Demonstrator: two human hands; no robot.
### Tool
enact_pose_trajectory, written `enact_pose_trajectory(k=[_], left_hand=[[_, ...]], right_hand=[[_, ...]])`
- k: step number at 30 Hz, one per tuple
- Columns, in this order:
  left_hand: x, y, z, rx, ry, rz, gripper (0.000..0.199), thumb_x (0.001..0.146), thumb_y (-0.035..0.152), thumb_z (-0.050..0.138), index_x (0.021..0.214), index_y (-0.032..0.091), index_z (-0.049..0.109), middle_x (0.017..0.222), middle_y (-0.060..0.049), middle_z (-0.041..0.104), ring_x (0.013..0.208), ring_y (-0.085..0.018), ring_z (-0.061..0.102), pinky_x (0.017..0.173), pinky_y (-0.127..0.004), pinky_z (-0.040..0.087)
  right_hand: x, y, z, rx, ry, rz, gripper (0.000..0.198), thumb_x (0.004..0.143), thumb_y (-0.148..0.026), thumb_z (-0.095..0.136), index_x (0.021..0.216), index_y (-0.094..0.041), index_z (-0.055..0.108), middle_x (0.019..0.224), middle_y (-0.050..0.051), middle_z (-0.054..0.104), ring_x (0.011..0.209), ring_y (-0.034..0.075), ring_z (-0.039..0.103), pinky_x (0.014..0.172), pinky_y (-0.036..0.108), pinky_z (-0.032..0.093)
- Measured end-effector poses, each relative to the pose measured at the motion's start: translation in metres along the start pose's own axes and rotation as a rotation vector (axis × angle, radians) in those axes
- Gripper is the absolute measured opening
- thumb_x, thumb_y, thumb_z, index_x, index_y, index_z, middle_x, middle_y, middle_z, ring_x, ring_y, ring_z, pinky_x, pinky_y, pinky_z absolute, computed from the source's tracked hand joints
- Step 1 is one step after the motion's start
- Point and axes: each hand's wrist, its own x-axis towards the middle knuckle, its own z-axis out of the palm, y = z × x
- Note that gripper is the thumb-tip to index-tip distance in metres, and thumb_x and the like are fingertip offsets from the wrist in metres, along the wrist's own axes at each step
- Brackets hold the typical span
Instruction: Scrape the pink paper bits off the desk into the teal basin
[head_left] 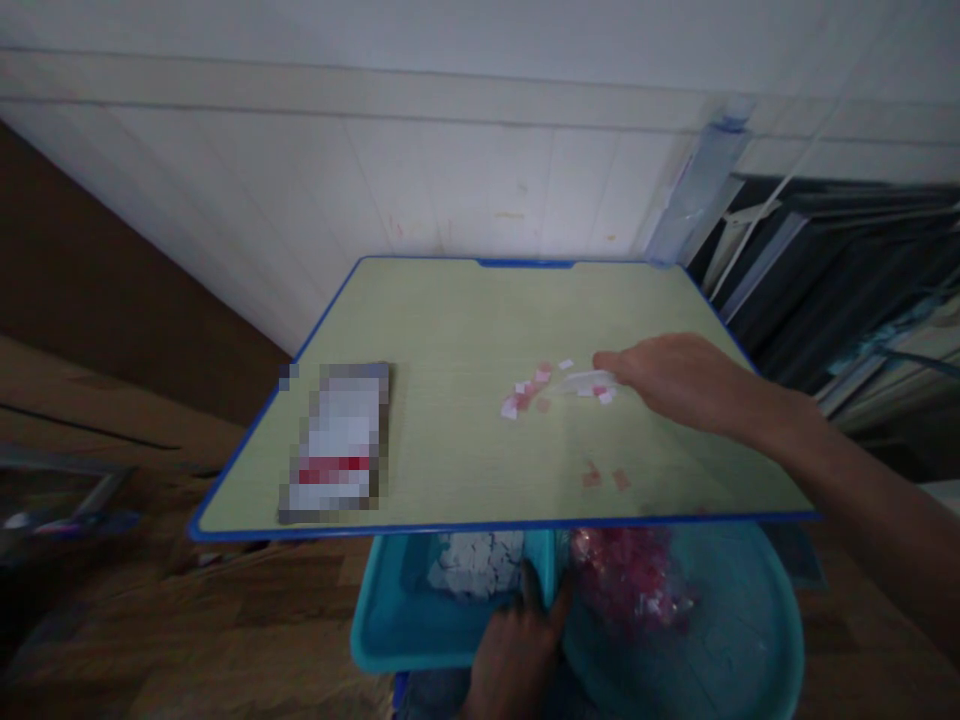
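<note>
My right hand [667, 375] reaches in over a pale green table board [450, 310], its fingers closed on a thin translucent white strip [587, 382]. Just left of it, small white and pinkish-red paper-like pieces [525, 390] lie in a loose slanting row. Nearer the front edge are two reddish pieces [592, 477]. Below the board, my left hand [517, 640] has its index finger and thumb apart, on either side of a teal tray's inner rim. In the teal tray [382, 620] sits a pile of white pieces [480, 562].
A round teal basin [784, 620] holds a clear bag of red pieces [630, 575]. A phone-like item [337, 440], pixelated, rests at the board's left. Behind the board are a white wall [450, 180] and a clear bottle [697, 195]; dark panels [817, 240] lean at right.
</note>
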Motion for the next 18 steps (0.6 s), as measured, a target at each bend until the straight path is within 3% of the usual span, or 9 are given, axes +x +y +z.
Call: enact_pose_trajectory(k=[5,10,18], left_hand=[[-0.001,0.001,-0.001,0.01,0.017,0.005,0.067,0.086,0.009,0.043,0.145,0.035,0.024,0.136,-0.028,0.045,0.087,-0.026,0.068,0.07,-0.037,0.056],[-0.001,0.002,0.0,0.012,0.02,0.008,0.066,0.086,0.011,0.045,0.145,0.034,0.026,0.135,-0.028,0.046,0.084,-0.027,0.068,0.068,-0.037,0.056],[-0.002,0.001,0.004,0.004,0.054,0.013,0.062,0.088,0.012,0.041,0.144,0.034,0.029,0.131,-0.027,0.05,0.084,-0.027,0.069,0.066,-0.037,0.056]], right_hand=[[0.027,-0.007,0.005,-0.004,0.026,0.014,0.021,0.089,-0.016,0.044,0.098,-0.023,0.061,0.075,0.004,0.067,0.064,0.016,0.057,0.051,0.028,0.023],[0.016,0.0,-0.001,0.007,0.053,-0.131,0.027,0.087,-0.012,0.047,0.106,-0.025,0.061,0.081,0.003,0.069,0.068,0.017,0.06,0.053,0.028,0.024],[0.025,-0.005,0.003,0.001,0.075,-0.18,0.031,0.091,-0.014,0.041,0.11,-0.026,0.062,0.079,0.003,0.069,0.068,0.016,0.059,0.052,0.029,0.023]])
